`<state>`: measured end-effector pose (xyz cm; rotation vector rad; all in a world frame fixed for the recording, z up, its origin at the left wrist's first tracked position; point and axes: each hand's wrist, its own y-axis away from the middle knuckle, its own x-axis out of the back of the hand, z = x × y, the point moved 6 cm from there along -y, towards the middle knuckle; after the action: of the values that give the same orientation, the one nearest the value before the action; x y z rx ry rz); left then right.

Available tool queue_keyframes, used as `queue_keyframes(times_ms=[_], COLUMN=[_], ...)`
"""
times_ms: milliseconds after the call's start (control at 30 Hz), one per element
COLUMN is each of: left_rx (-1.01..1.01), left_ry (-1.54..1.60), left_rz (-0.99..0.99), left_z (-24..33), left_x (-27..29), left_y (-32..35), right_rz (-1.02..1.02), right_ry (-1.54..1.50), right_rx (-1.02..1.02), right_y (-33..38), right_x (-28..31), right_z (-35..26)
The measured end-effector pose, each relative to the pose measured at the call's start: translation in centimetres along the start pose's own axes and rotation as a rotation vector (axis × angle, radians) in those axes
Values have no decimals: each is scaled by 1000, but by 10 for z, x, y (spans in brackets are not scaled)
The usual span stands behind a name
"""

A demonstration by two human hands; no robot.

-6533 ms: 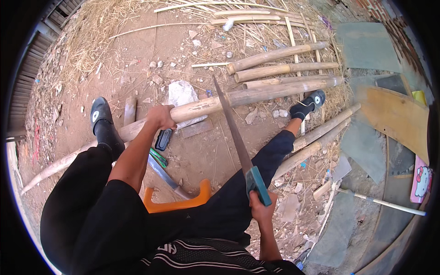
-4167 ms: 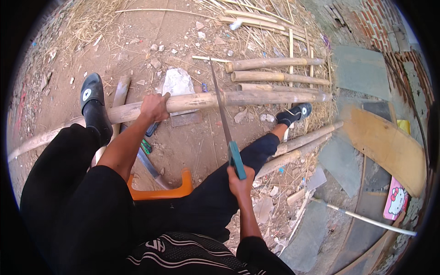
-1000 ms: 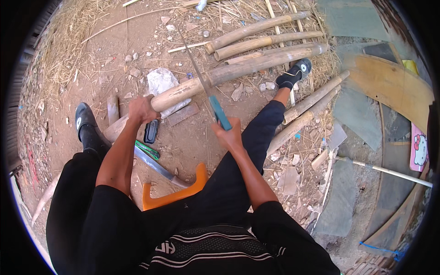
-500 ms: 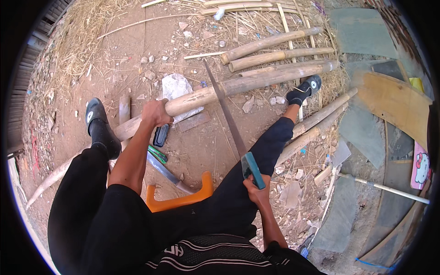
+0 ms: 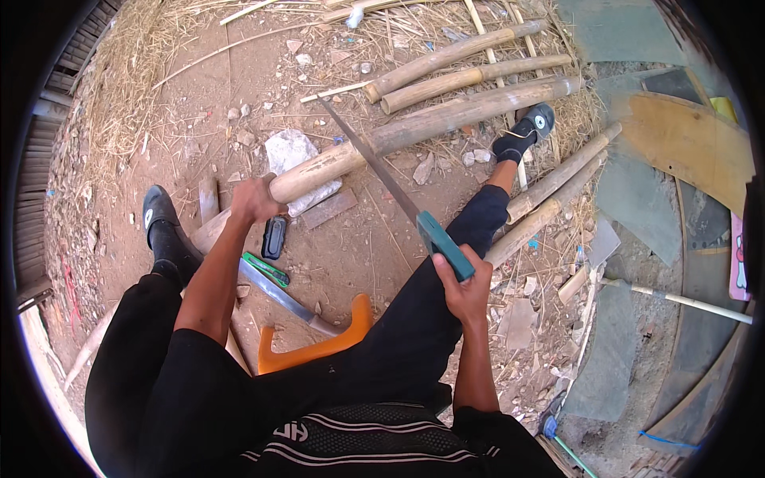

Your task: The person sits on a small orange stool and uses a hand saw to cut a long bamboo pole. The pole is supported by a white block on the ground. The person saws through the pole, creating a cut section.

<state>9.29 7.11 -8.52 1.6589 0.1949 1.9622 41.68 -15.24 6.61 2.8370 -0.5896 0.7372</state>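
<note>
A long bamboo pole (image 5: 319, 171) runs slantwise across the ground between my feet, from lower left to upper right. Near its middle my left hand (image 5: 255, 199) is closed around it. My right hand (image 5: 466, 287) grips the teal handle of a handsaw (image 5: 390, 183), above my right thigh. The saw's blade crosses the pole to the right of my left hand, with its tip pointing to the far left. Whether the teeth are cutting into the bamboo, I cannot tell. A white stone (image 5: 288, 150) lies beside the pole, just beyond my left hand.
Between my legs lie a black case (image 5: 274, 237), a green-handled tool (image 5: 267, 269), a curved blade (image 5: 275, 291) and an orange U-shaped piece (image 5: 319, 350). More bamboo poles (image 5: 478, 73) rest at the far right. Flat boards (image 5: 685, 143) cover the right side.
My right hand has moved forward with the saw, and the blade lies at a flatter slant across the pole. My left hand still holds the pole. The whole view has shifted slightly.
</note>
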Motion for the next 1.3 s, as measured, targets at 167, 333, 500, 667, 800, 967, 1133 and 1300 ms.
queue_keyframes(times_ms=[167,333,500,667,800,967,1133,1300], left_rx=[-2,52,27,22,16,37,52,60], left_ry=[-14,-31,-70,-29,-20,-82,-20,-64], left_rz=[26,44,-46,-29,-4,58,125,96], left_z=[7,13,-1,21,-2,-19,-43,-72], left_x=[12,7,-4,-8,13,16,32,28], left_y=[-10,-15,-27,-12,24,60,53,60], right_rz=[48,-9,-98,28,-13,-61,-31,-55], right_ry=[32,-98,-54,-329,-207,-148,125,-3], right_rx=[2,-16,-96,-322,-251,-216,102,-20], right_y=[46,75,107,87,59,154,23,62], right_x=[45,53,40,36,26,28,-98,-107], right_z=[-13,9,15,14,-12,-76,-78,-52])
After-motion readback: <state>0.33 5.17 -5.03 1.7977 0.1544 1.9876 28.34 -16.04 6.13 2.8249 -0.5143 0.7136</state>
